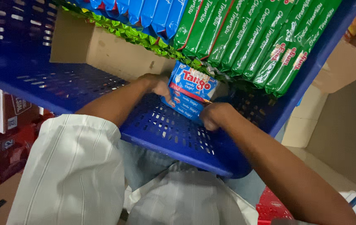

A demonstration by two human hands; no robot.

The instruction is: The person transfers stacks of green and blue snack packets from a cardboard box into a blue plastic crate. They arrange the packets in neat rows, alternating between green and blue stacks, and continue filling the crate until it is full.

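Blue wafer packets [190, 93] gripped by both hands inside the blue crate [174, 137].
Left hand [157, 84] and right hand [214, 115] clasp the stack's ends; keeping it level and square beside the green packets [261, 41] should seat it neatly.

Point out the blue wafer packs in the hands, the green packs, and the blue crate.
blue wafer packs [193, 85]: head view, front face of the top pack.
green packs [261, 37]: head view, middle of the row.
blue crate [165, 127]: head view, bare perforated wall.
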